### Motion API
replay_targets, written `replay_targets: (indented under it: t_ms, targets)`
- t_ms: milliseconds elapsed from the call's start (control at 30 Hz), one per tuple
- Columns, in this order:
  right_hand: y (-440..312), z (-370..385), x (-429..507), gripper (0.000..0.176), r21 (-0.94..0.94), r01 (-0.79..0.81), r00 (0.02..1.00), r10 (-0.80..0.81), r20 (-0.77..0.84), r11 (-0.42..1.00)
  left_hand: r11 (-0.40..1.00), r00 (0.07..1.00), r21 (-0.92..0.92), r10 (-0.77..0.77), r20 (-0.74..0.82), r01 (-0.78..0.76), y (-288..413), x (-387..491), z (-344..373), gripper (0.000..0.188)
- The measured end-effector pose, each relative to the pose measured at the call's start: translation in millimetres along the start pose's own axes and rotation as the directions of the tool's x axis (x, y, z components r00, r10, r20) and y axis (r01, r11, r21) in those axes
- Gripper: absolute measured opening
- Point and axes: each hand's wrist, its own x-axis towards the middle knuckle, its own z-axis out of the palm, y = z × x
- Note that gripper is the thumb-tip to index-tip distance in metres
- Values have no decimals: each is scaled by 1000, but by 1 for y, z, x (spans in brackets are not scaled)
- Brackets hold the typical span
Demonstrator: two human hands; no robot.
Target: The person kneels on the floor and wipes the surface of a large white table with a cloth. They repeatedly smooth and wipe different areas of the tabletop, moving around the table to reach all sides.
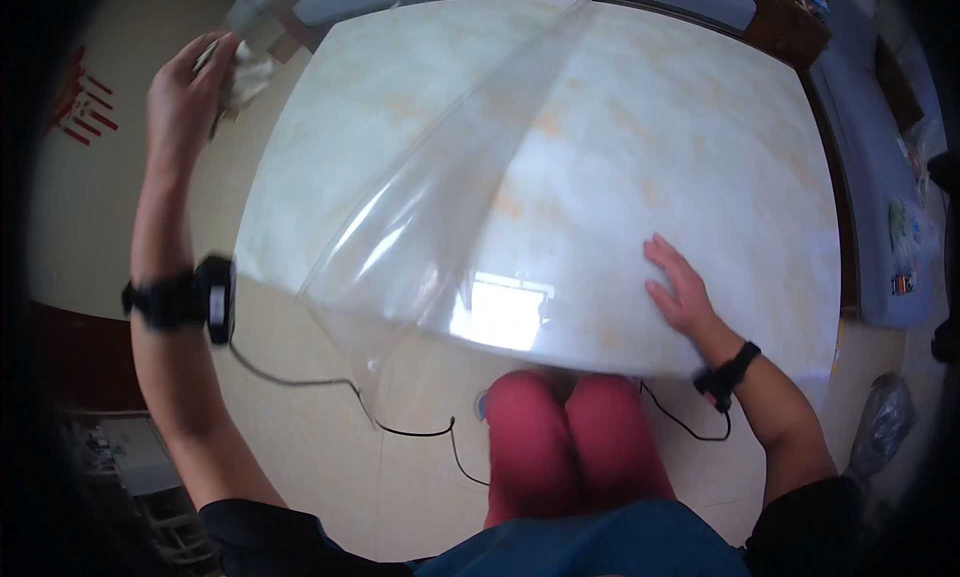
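Note:
Before me is a table with a white, marble-patterned top (300, 164). A clear plastic sheet (420, 194) covers its right part, and the sheet's left part is folded back in a diagonal flap. One corner of the flap droops past the near edge. Off the table's far left side, my left hand (187, 89) is raised and grips a crumpled pale cloth (251, 74). My right hand (679, 288) is at the right near part of the sheet, fingers apart and holding nothing. Whether its palm presses on the plastic, I cannot tell.
Sofas with grey-blue cushions (885, 262) border the far and right sides. Black cables (409, 432) run from the wrist straps. A plastic bag (885, 419) is on the floor at right. Low shelves (172, 532) stand at lower left. My knees (570, 427) are at the near edge.

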Motion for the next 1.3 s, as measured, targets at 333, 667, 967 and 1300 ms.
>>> replay_targets:
  t_ms: [333,667,967,1300]
  targets:
    - [-23,25,57,39,50,-36,996,31,86,998,954,996,-289,-71,57,84,-9,36,-2,25]
    - [-138,5,160,56,335,-807,585,577,570,487,932,964,-325,-76,255,160,52,62,18,16]
    - [-379,-17,365,47,663,-728,617,586,525,174,912,888,-398,261,379,-99,58,26,-33,13]
    - [-441,-41,482,37,813,-561,679,648,345,154,378,76,-54,-46,996,924,-51,-202,-110,59]
